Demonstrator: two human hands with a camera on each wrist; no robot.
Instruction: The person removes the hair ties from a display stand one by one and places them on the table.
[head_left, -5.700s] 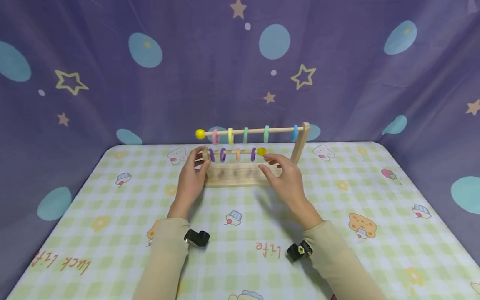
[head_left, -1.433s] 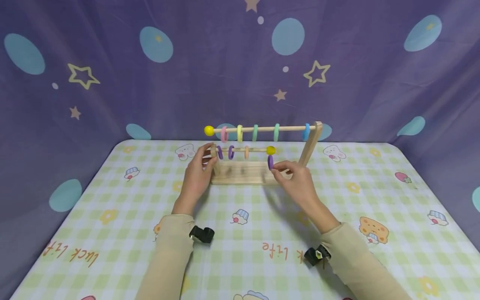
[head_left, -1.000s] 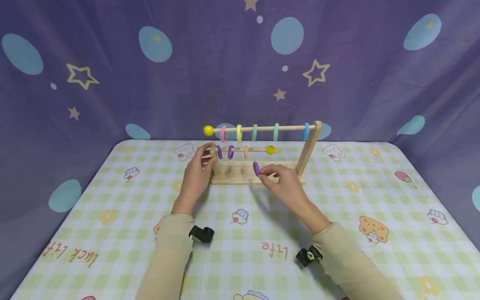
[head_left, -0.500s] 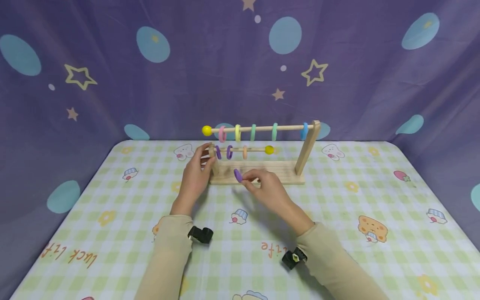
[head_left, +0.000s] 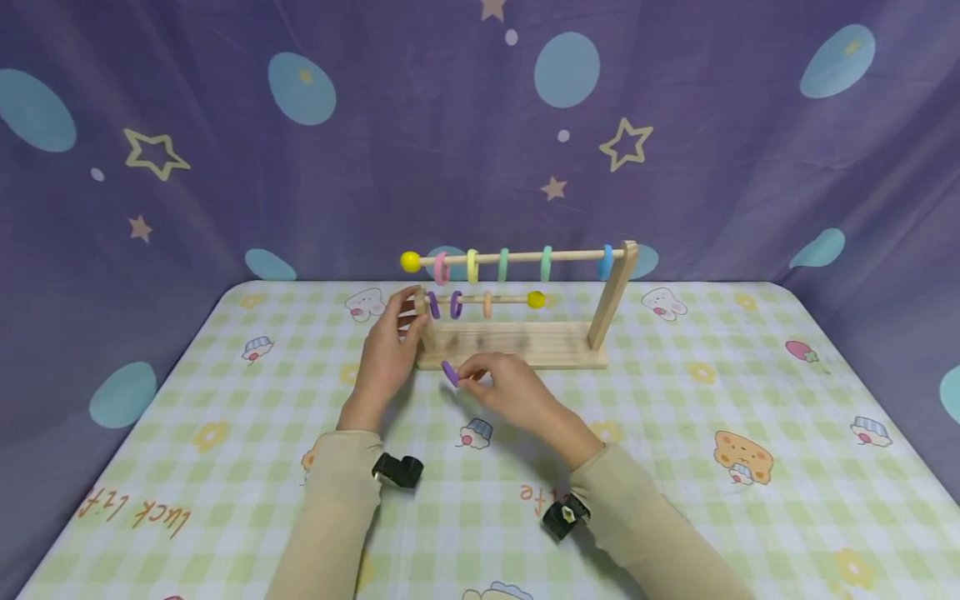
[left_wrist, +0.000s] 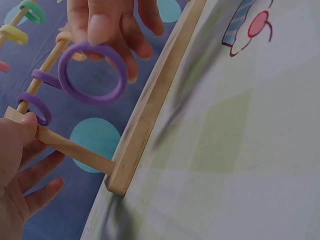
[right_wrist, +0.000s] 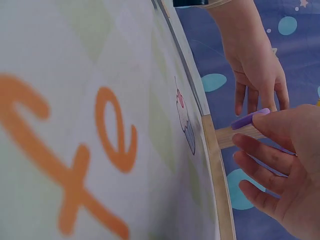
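My right hand (head_left: 513, 392) pinches a purple hair tie (head_left: 450, 373) between thumb and fingertips, just in front of the rack's base near its left end. In the left wrist view that hair tie (left_wrist: 92, 99) shows as a full ring, off any rod. My left hand (head_left: 386, 348) holds the top of the short left post of a wooden rack (head_left: 517, 340). On the lower rod hang two purple hair ties (head_left: 456, 305) by the post and an orange one (head_left: 487, 305). A yellow ball (head_left: 536, 300) caps this rod's right end.
The upper rod (head_left: 573, 256) carries pink, yellow, green and blue hair ties and ends in a yellow ball (head_left: 410, 262) at left. A tall post (head_left: 613, 296) stands at right. A checked cloth (head_left: 660, 517) covers the table; a patterned purple curtain (head_left: 435, 175) hangs behind.
The purple hair tie has come off the lower rod's ball end. My right hand has since carried it left and down toward the front. My left hand keeps its hold on the post.
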